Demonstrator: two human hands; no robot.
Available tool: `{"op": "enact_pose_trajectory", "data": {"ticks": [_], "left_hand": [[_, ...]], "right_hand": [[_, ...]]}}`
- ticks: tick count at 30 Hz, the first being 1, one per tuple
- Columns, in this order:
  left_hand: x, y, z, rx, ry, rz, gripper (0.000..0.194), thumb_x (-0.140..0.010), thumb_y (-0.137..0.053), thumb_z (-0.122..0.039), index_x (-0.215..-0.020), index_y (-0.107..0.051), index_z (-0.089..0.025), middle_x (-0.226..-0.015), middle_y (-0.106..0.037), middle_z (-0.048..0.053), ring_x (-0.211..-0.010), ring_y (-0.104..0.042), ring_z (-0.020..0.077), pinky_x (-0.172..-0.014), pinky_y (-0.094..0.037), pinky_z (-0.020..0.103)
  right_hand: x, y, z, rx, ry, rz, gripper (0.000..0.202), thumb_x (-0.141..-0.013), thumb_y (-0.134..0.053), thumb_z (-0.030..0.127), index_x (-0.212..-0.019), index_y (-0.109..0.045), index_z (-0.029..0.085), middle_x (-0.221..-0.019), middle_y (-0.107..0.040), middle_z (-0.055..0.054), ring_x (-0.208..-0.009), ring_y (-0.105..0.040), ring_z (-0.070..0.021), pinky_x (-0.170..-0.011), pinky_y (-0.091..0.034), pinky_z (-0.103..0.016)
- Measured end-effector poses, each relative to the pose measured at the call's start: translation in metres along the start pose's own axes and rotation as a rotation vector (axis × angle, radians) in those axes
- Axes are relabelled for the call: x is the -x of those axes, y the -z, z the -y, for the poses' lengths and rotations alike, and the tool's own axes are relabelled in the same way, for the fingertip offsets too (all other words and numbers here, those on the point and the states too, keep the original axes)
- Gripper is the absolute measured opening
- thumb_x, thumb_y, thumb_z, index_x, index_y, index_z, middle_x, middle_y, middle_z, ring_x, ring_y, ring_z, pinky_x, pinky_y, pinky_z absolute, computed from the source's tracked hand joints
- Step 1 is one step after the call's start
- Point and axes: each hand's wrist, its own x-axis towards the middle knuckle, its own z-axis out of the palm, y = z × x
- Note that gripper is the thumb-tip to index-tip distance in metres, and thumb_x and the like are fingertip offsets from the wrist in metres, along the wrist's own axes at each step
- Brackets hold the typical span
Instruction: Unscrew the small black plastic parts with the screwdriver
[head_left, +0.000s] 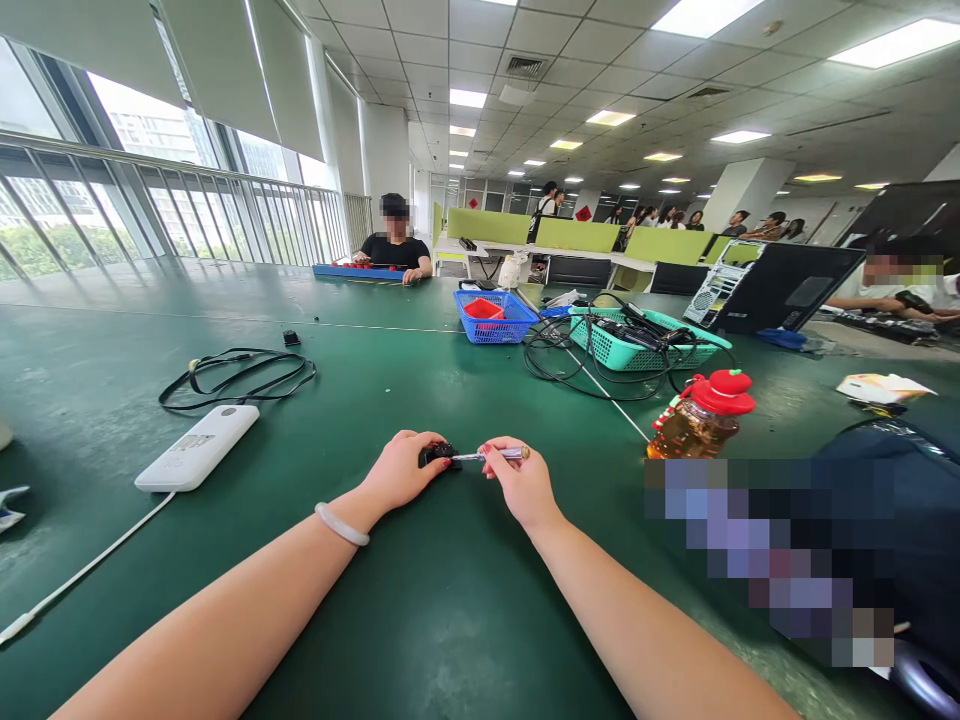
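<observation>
My left hand (400, 472) is closed around a small black block-shaped part (436, 454) on the green tabletop, its thumb along the near side. Much of the part is hidden by the fingers, so its exact kind cannot be made out. Between the fingertips of my right hand (523, 484) is a slim screwdriver (471, 457) with a pale, shiny handle. It lies almost level, its tip pointing left and meeting the black part or ending right beside it. A pale bangle (341, 524) circles my left wrist.
Left on the table (450, 630) are a white power bank (199, 447), a coiled black cable (240, 380) and a small black piece (291, 338). Ahead stand a blue basket (495, 331) and a teal basket (622, 354) with cables. A red-capped bottle (694, 420) is at right. A person (394, 245) sits opposite.
</observation>
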Motion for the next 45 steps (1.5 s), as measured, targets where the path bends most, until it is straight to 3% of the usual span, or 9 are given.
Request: {"op": "enact_pose_trajectory", "data": {"ticks": [21, 29, 39, 45], "left_hand": [[-0.001, -0.002, 0.001, 0.011, -0.013, -0.014, 0.031, -0.086, -0.052, -0.042, -0.11, -0.065, -0.027, -0.105, -0.07, 0.005, -0.111, -0.055, 0.0268, -0.097, -0.046, 0.042], [-0.001, -0.001, 0.001, 0.02, 0.011, -0.002, 0.033, -0.086, -0.052, -0.043, -0.111, -0.064, -0.027, -0.105, -0.069, 0.005, -0.111, -0.055, 0.0273, -0.095, -0.048, 0.042], [0.001, 0.002, 0.0, -0.004, -0.022, 0.042, 0.035, -0.083, -0.055, -0.042, -0.112, -0.065, -0.027, -0.111, -0.068, 0.005, -0.114, -0.056, 0.0272, -0.096, -0.048, 0.041], [0.002, 0.004, -0.004, 0.003, -0.094, 0.086, 0.031, -0.084, -0.055, -0.039, -0.111, -0.065, -0.028, -0.111, -0.069, 0.003, -0.111, -0.056, 0.0257, -0.096, -0.047, 0.04]], "right_hand": [[-0.001, 0.001, 0.001, -0.027, -0.012, -0.036, 0.027, -0.075, -0.066, 0.045, -0.076, -0.069, 0.019, -0.06, -0.062, -0.001, -0.058, -0.059, -0.0158, -0.058, -0.051, -0.029], [-0.008, 0.002, -0.003, -0.15, -0.075, -0.113, 0.024, -0.071, -0.068, 0.041, -0.073, -0.069, 0.017, -0.056, -0.06, 0.0, -0.054, -0.057, -0.0149, -0.056, -0.051, -0.03], [-0.011, 0.003, -0.003, -0.246, -0.167, -0.12, 0.019, -0.063, -0.069, 0.032, -0.073, -0.06, 0.019, -0.059, -0.059, 0.004, -0.052, -0.056, -0.0119, -0.057, -0.05, -0.028], [-0.013, 0.004, -0.004, -0.29, -0.217, -0.162, 0.023, -0.06, -0.07, 0.033, -0.075, -0.06, 0.019, -0.059, -0.059, 0.004, -0.052, -0.055, -0.0115, -0.056, -0.051, -0.028]]}}
